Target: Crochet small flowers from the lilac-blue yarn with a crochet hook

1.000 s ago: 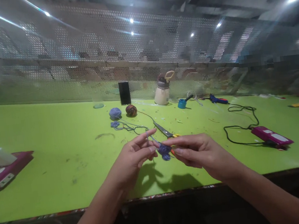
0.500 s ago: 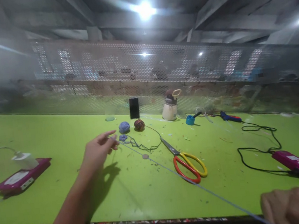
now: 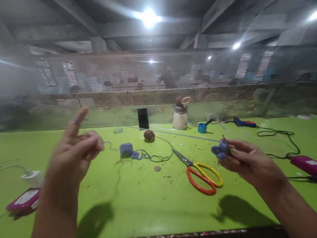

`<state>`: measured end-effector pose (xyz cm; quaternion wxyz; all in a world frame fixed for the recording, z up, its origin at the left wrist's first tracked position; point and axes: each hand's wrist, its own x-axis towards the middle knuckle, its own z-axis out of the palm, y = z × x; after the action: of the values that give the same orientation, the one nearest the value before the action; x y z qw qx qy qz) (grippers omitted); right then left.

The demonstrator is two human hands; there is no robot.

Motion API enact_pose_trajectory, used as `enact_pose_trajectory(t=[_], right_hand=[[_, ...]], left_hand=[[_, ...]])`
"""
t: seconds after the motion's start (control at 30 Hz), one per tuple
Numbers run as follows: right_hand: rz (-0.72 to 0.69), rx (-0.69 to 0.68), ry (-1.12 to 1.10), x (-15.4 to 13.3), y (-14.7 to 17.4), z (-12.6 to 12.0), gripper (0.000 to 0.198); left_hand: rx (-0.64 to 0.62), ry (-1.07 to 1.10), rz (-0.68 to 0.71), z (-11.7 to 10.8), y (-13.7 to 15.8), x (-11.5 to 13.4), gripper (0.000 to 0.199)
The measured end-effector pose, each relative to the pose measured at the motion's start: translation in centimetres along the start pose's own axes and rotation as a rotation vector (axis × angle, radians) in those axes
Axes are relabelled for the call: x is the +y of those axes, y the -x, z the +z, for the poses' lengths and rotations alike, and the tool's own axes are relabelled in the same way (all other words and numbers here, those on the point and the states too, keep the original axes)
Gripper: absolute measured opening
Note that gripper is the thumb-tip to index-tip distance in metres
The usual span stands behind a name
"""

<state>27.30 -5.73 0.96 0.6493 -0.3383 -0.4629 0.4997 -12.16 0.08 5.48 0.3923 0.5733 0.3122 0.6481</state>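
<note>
Holding yarn (image 3: 183, 134), hands (image 3: 251, 158) apart, left forefinger (image 3: 76, 123) raised

Passage along front of counter (image 3: 147, 217), scissors (image 3: 191, 163) obstructing the middle, yarn strand (image 3: 189, 135) spanning left hand (image 3: 76, 149) to right hand (image 3: 250, 158), bottle (image 3: 180, 119) at rear.

The right hand (image 3: 250, 157) pinches a blue yarn piece (image 3: 219, 150) at the scissors' (image 3: 190, 163) two o'clock. A blue strand (image 3: 189, 135) stretches from it to the raised left hand (image 3: 78, 151); a blue yarn ball (image 3: 126, 150) lies at ten o'clock.
</note>
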Motion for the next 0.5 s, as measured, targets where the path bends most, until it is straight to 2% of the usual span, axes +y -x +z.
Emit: enact_pose_trajectory(t=[0.03,0.07,0.13,0.17,0.2,0.3,0.37,0.4,0.43,0.5], right_hand=[[0.001,-0.01,-0.002,-0.1,-0.2,0.2,0.028],[0.002,-0.023,-0.005,-0.2,-0.4,0.3,0.029],[0.003,-0.048,-0.01,-0.3,-1.0,0.6,0.029],[0.003,-0.059,-0.011,-0.4,-1.4,0.8,0.029],[0.004,-0.068,-0.012,-0.4,-1.8,1.0,0.028],[0.012,-0.081,-0.022,-0.3,-2.9,1.4,0.027],[0.023,-0.084,-0.038,0.1,-3.3,1.5,0.027],[0.028,-0.086,-0.048,0.4,-3.5,1.6,0.028],[0.031,-0.088,-0.057,0.7,-3.5,1.7,0.028],[0.029,-0.095,-0.069,1.3,-3.5,1.8,0.027]], left_hand=[[0.048,-0.05,-0.015,-0.2,-0.7,-1.0,0.065],[0.073,-0.071,-0.028,-0.4,-1.4,-1.9,0.056],[0.105,-0.065,-0.04,-0.6,-2.0,-3.0,0.013],[0.099,-0.039,-0.042,-0.6,-2.1,-3.1,0.005],[0.084,-0.003,-0.04,-0.5,-2.0,-2.9,0.018],[0.017,0.165,-0.006,0.4,-1.5,-1.4,0.036],[0.043,0.322,0.077,1.4,-1.7,-0.9,0.033],[0.05,0.343,0.079,1.9,-1.9,-1.0,0.024],[0.04,0.309,0.018,2.4,-2.2,-1.5,0.019],[-0.021,0.131,-0.138,2.9,-2.7,-3.0,0.042]])
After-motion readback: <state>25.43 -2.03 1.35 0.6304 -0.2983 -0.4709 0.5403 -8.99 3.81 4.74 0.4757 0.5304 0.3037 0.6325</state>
